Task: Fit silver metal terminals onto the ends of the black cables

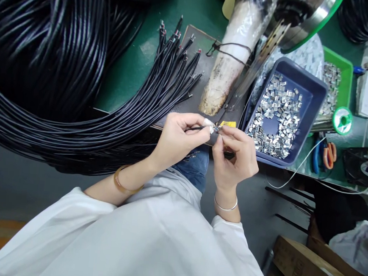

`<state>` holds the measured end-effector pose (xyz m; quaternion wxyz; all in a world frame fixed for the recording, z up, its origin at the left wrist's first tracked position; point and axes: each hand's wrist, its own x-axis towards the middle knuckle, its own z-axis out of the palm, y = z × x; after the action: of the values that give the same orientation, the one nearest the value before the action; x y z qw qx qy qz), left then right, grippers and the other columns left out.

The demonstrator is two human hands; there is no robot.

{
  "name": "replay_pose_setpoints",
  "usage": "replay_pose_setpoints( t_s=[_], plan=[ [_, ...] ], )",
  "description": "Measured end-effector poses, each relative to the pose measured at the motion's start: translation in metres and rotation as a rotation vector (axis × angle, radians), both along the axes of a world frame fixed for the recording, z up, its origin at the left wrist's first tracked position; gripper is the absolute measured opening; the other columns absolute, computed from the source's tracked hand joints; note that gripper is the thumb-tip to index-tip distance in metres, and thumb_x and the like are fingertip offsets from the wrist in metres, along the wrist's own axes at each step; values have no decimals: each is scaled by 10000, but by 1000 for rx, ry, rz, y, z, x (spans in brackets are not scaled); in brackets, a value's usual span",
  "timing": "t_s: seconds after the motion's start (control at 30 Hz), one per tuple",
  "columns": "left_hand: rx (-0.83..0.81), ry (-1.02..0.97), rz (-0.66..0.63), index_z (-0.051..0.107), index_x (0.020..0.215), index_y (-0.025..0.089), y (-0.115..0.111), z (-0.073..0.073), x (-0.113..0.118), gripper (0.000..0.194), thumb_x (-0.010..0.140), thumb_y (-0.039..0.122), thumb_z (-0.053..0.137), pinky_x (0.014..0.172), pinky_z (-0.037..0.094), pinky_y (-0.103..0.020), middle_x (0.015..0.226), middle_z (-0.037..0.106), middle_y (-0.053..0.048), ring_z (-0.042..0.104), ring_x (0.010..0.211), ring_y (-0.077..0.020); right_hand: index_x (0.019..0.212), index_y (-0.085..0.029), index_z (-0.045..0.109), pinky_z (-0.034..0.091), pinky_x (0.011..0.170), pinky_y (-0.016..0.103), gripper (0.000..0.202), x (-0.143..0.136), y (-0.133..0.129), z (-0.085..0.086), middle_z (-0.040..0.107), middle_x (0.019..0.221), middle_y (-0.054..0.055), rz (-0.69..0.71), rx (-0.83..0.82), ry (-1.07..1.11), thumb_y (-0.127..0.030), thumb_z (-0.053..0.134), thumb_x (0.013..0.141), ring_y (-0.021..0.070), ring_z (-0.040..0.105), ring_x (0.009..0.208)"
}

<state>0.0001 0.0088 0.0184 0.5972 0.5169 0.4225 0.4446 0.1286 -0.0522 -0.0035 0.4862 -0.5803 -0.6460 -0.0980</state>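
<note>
Black cable ends (176,75) with stripped tips fan out over a dark board on the green table. My left hand (182,135) pinches the end of one black cable (195,128) near the table's front edge. Close against it, my right hand (236,152) has thumb and forefinger pressed together at the cable's tip, on a small metal part (216,129) that the fingers partly hide. To the right stands a blue-grey tray (311,95) of small metal connectors (278,115).
A white, plastic-wrapped machine arm (226,69) reaches down just beyond my hands. A large black cable coil (48,38) fills the left. At right are a green bin (345,68), a solder spool (342,120), pliers (329,155) and a cardboard box (313,271).
</note>
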Motion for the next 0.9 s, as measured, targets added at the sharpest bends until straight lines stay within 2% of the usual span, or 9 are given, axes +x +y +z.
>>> replay_pose_setpoints(
  t_s=[0.2, 0.4, 0.6, 0.73, 0.9],
  plan=[
    [58, 23, 31, 750, 674, 140, -1, 1, 0, 86, 720, 164, 681, 461, 297, -189, 549, 566, 16, 377, 486, -45, 951, -241, 647, 623, 668, 276, 166, -4, 0, 3, 731, 1069, 27, 8, -15, 50, -117, 677, 846, 165, 728, 938],
    [22, 34, -2, 735, 643, 137, -1, 0, -1, 78, 703, 152, 686, 455, 275, -197, 541, 551, 13, 369, 487, -49, 911, -224, 621, 562, 557, 215, 155, -2, 1, 1, 751, 1003, 16, 3, 5, 22, -112, 689, 828, 124, 712, 824],
    [65, 58, 23, 729, 650, 144, -3, -2, 1, 99, 731, 169, 680, 440, 228, -192, 516, 481, 28, 305, 479, -42, 963, -248, 673, 557, 541, 218, 174, -2, 1, 0, 743, 1017, 6, -10, -23, 62, -126, 692, 840, 135, 716, 848],
    [107, 45, 25, 749, 705, 156, -4, -4, 0, 91, 752, 176, 673, 443, 249, -190, 572, 539, 18, 316, 484, -41, 955, -246, 694, 603, 643, 258, 203, -5, 2, 4, 742, 1007, 9, -17, 12, 57, -103, 719, 814, 146, 718, 874],
    [22, 25, -12, 749, 696, 150, -5, -5, -1, 87, 735, 200, 689, 447, 280, -183, 568, 564, 7, 391, 500, -58, 912, -217, 648, 608, 660, 246, 192, -6, 0, 2, 756, 997, 20, 9, 44, 41, -84, 719, 793, 135, 724, 848]
  ],
)
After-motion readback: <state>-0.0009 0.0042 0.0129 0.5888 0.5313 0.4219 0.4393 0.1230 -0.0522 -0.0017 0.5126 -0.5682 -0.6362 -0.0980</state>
